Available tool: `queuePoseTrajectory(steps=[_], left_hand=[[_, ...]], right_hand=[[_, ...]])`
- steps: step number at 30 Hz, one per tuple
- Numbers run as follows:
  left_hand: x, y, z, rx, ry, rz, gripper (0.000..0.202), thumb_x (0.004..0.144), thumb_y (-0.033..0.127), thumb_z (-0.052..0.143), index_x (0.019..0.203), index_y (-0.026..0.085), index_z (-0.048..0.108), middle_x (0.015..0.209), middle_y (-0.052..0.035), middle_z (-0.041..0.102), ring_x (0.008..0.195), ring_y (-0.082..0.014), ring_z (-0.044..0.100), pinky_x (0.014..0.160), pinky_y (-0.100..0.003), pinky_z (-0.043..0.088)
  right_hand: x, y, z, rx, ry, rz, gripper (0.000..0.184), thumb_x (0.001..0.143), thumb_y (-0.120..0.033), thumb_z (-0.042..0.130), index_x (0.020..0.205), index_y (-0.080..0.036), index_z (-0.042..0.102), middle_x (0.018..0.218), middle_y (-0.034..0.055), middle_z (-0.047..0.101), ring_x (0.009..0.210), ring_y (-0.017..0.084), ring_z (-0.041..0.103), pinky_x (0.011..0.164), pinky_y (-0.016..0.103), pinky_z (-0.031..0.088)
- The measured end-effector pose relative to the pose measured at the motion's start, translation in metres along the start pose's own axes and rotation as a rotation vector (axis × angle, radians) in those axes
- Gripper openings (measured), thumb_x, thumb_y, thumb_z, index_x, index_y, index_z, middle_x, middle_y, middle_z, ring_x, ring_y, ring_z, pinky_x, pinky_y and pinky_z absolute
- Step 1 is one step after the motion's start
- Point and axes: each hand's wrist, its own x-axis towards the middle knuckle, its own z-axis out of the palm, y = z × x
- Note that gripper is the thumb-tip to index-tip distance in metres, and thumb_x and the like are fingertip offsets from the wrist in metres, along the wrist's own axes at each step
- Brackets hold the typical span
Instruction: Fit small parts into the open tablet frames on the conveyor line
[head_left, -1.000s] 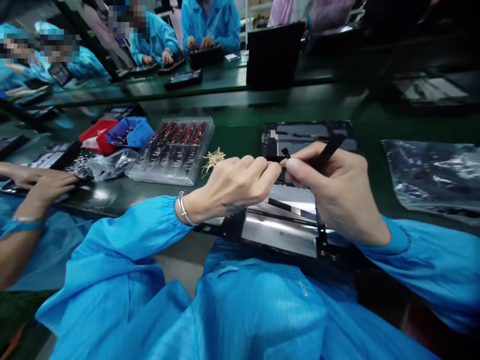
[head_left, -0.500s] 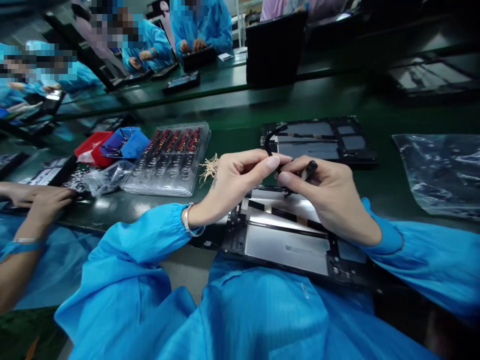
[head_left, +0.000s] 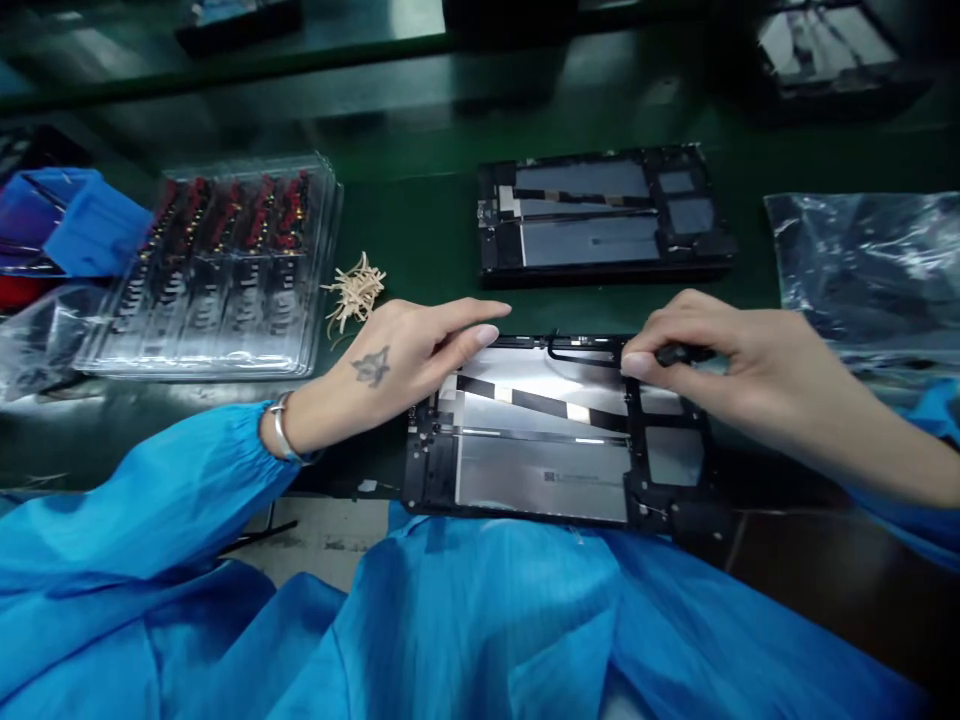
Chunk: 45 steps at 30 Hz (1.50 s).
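Observation:
Below my hands lies an open tablet [head_left: 540, 480], its silver inner panels, black frame and dark diagonal strip exposed. My left hand [head_left: 409, 350] is at its upper left corner, index finger and thumb stretched out and slightly apart, holding nothing. A thin black cable [head_left: 570, 354] curves along the top edge of the tablet and runs to the fingertips of my right hand [head_left: 720, 350]. That hand is closed in a pinch over the upper right part of the frame. A dark, rounded piece [head_left: 679, 355] shows between its fingers; its kind is unclear.
A second open tablet [head_left: 592, 240] lies behind. To the left stand a clear plastic tray [head_left: 292, 345] of small red and black parts, a blue bin [head_left: 97, 225] and a plastic bag [head_left: 45, 340]. Tan strips [head_left: 358, 288] lie beside the tray. A clear bag [head_left: 862, 270] is at right.
My hands have moved apart; the left let go of the black cable and the right moved rightward. The cable came down along the tablet's top edge. The view tilted down.

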Motion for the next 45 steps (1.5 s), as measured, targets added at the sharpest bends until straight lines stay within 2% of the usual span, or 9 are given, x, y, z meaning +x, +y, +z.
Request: queuePoseTrajectory(steps=[3,9,13,16,22,29,38,45], left_hand=[[0.004,-0.005,0.007,0.003,-0.029,0.074,0.035,0.109,0.036,0.052,0.133,0.018,0.071,0.109,-0.0049,0.08,0.085,-0.0147,0.075,0.073,-0.021,0.053],[0.01,-0.012,0.022,0.036,-0.034,0.312,0.03,0.11,0.032,0.048,0.123,0.015,0.068,0.115,-0.0099,0.074,0.106,-0.0191,0.069,0.09,-0.03,0.057],[0.01,-0.012,0.027,-0.03,-0.164,0.357,0.031,0.111,0.035,0.046,0.128,0.013,0.059,0.146,-0.0182,0.059,0.132,-0.0247,0.059,0.11,-0.039,0.053],[0.01,-0.01,0.027,-0.042,-0.245,0.352,0.033,0.111,0.036,0.044,0.132,0.012,0.055,0.156,-0.0206,0.05,0.141,-0.0279,0.054,0.115,-0.044,0.051],[0.013,-0.006,0.027,0.068,-0.259,0.411,0.033,0.112,0.034,0.04,0.129,0.012,0.058,0.158,-0.0186,0.049,0.136,-0.0285,0.058,0.109,-0.045,0.054],[0.016,-0.006,0.03,0.217,-0.271,0.465,0.036,0.113,0.032,0.035,0.126,0.009,0.059,0.156,-0.0166,0.053,0.134,-0.0298,0.058,0.101,-0.043,0.059],[0.017,-0.005,0.029,0.302,-0.283,0.489,0.041,0.114,0.035,0.029,0.124,0.01,0.06,0.155,-0.0154,0.054,0.133,-0.029,0.057,0.098,-0.039,0.061],[0.017,-0.006,0.03,0.341,-0.244,0.534,0.034,0.112,0.032,0.039,0.128,0.01,0.06,0.152,-0.0152,0.057,0.135,-0.029,0.058,0.095,-0.038,0.063]], right_hand=[[-0.004,0.01,-0.004,-0.035,-0.041,0.043,0.02,0.093,-0.045,0.075,0.087,-0.026,0.079,0.086,0.0063,0.07,0.07,0.018,0.064,0.06,0.034,0.044],[-0.002,0.014,-0.006,-0.123,-0.106,0.132,0.028,0.092,-0.051,0.068,0.084,-0.026,0.079,0.081,0.0062,0.069,0.065,0.02,0.063,0.054,0.033,0.043],[0.004,0.006,-0.008,-0.241,-0.204,0.241,0.034,0.088,-0.051,0.06,0.09,-0.022,0.077,0.086,0.0082,0.069,0.071,0.024,0.065,0.062,0.038,0.046],[0.008,0.001,-0.009,-0.289,-0.261,0.285,0.037,0.088,-0.05,0.055,0.094,-0.021,0.076,0.091,0.0094,0.069,0.075,0.027,0.065,0.066,0.04,0.046],[0.01,0.004,-0.007,-0.28,-0.266,0.248,0.035,0.085,-0.052,0.055,0.09,-0.023,0.075,0.088,0.0089,0.069,0.072,0.028,0.065,0.064,0.041,0.046],[0.01,0.009,-0.005,-0.29,-0.236,0.203,0.03,0.084,-0.048,0.057,0.087,-0.024,0.075,0.08,0.0069,0.066,0.061,0.024,0.06,0.057,0.038,0.042],[0.011,0.008,-0.006,-0.287,-0.246,0.193,0.028,0.084,-0.046,0.057,0.085,-0.024,0.075,0.08,0.0069,0.067,0.063,0.024,0.061,0.057,0.038,0.043],[0.012,0.003,-0.008,-0.277,-0.235,0.249,0.033,0.085,-0.053,0.057,0.086,-0.023,0.073,0.083,0.0072,0.069,0.065,0.025,0.063,0.059,0.039,0.044]])
